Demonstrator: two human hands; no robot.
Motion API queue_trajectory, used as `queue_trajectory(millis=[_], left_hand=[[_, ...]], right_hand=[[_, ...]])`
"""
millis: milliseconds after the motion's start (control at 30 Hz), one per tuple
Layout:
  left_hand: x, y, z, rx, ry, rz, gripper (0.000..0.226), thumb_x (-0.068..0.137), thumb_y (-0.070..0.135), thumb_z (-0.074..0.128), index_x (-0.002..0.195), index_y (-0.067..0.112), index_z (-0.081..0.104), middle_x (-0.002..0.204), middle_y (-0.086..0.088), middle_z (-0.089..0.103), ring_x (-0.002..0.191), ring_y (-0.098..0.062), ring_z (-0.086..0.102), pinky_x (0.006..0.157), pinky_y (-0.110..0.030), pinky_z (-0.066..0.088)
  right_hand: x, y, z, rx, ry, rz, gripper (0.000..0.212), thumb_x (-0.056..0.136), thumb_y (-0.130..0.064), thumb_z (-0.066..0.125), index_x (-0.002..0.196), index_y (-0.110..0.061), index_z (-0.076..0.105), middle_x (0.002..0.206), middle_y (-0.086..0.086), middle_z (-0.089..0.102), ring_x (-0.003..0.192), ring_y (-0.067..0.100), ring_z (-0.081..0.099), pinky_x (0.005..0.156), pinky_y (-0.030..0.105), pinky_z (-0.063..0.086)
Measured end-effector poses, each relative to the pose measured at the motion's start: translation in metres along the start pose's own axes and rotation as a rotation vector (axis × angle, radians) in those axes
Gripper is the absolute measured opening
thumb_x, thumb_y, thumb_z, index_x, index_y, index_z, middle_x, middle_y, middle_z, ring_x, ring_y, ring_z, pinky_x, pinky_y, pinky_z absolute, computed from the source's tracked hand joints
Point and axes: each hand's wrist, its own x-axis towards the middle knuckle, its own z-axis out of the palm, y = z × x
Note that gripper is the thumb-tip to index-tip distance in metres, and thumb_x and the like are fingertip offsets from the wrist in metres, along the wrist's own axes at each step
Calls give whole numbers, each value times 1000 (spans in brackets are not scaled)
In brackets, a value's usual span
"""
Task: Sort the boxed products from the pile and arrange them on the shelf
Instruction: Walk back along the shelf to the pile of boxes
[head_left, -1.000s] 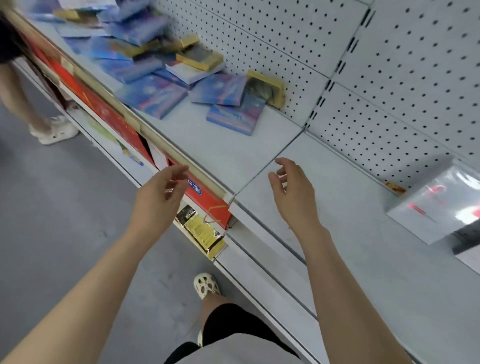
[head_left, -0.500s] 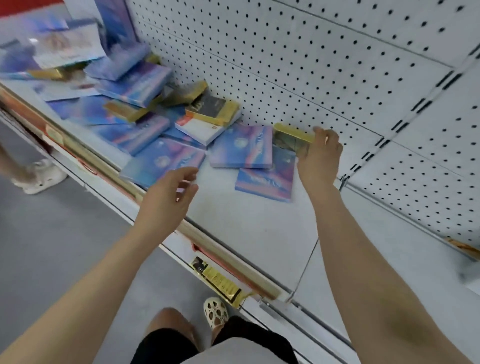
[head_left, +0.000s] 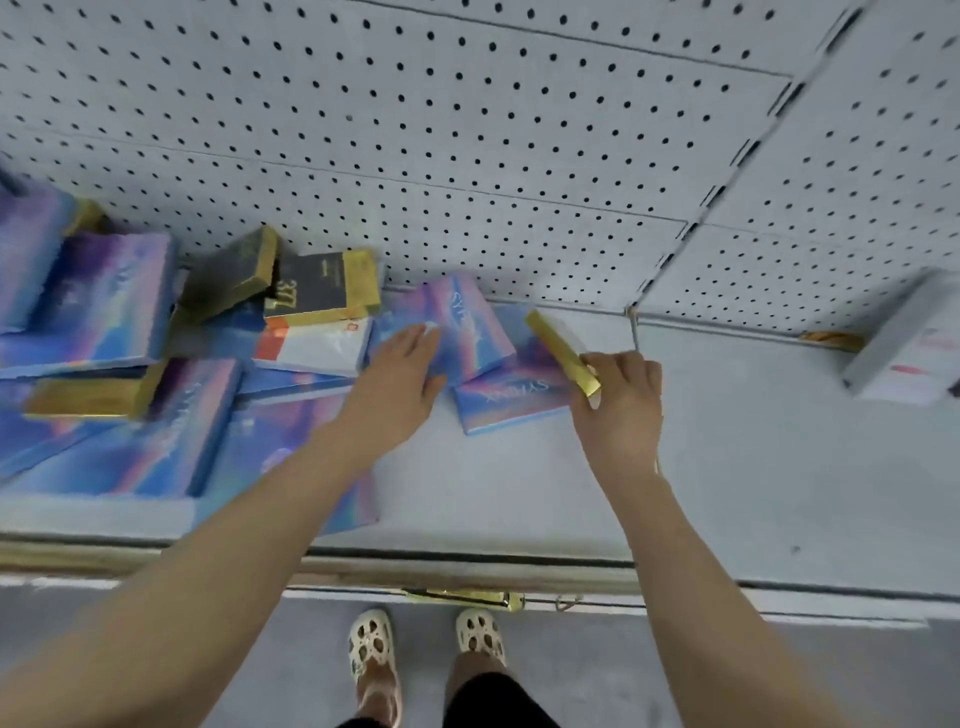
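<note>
Your right hand (head_left: 618, 400) pinches the gold box (head_left: 561, 353) at one end, tilted above a blue box (head_left: 511, 402) on the shelf (head_left: 753, 467). Your left hand (head_left: 400, 374) rests flat, fingers straight, on another blue box (head_left: 462, 322). An end-only pinch risks the gold box slipping back into the pile (head_left: 130, 338).

**Surroundings, non-task items**

Pegboard back panel (head_left: 467, 156), pale grey, dotted with dark holes; grey floor (head_left: 208, 665) below the front edge; pair of cream perforated clogs (head_left: 371, 647) on the person's feet; black shorts (head_left: 498, 701) at the bottom edge.
</note>
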Motion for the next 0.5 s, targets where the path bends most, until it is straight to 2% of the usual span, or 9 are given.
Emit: queue_trajectory(millis=[67,133,200,267,333,400,433,467,500], left_hand=[[10,-5,12,99,-69,62,59,97,28,50,145,-4,35,148,-26,38,138,-41,34,114,-46,25],[12,-8,25,174,-109,97,62,94,33,51,139,-9,41,142,-33,43,131,-48,41,108,-53,35],[7,-7,30,226,-122,123,66,93,41,41,135,-10,46,137,-35,47,125,-51,47,102,-55,43],[-2,-4,32,257,-129,157,71,92,45,33,136,-8,47,138,-34,47,126,-50,48,102,-56,43],[-13,-1,36,274,-109,174,70,91,45,33,135,-8,48,138,-33,48,126,-49,48,103,-55,44],[-25,6,39,274,-87,177,70,92,45,32,137,-6,48,141,-31,46,129,-46,46,105,-54,42],[-31,11,40,273,-94,175,70,92,45,30,139,-4,47,143,-29,44,132,-45,44,106,-53,41],[-37,16,41,273,-97,173,69,93,45,28,139,-2,47,144,-27,44,133,-43,44,107,-51,41],[-43,20,40,285,-92,179,67,92,45,29,137,0,51,142,-26,48,130,-41,48,105,-49,44]], right_hand=[[-29,-3,-2,-20,-88,6,25,81,-29,69,100,-13,70,100,12,60,90,33,51,80,40,49],[-43,-6,-3,-8,-162,42,33,84,-40,66,105,-15,70,110,13,60,97,34,55,83,40,49],[-39,-4,-5,26,-177,105,34,86,-36,68,112,-15,68,118,15,57,102,37,56,86,44,50],[-27,-2,-8,24,-275,260,50,85,-40,72,126,-13,60,129,19,51,111,41,52,95,46,45],[-14,0,-8,29,-439,452,72,84,-61,62,140,-17,47,139,18,44,124,39,43,105,46,37],[-6,2,-5,83,-535,521,83,79,-77,36,143,-26,44,139,13,46,125,35,42,107,44,37],[-4,4,-4,97,-550,508,83,78,-78,26,142,-28,44,138,12,48,123,34,44,105,41,38],[-2,4,-4,98,-559,500,81,79,-75,23,140,-28,46,136,12,50,119,33,45,101,37,38],[0,5,-4,101,-543,492,73,84,-70,30,138,-24,48,131,14,51,115,34,47,96,34,37]])
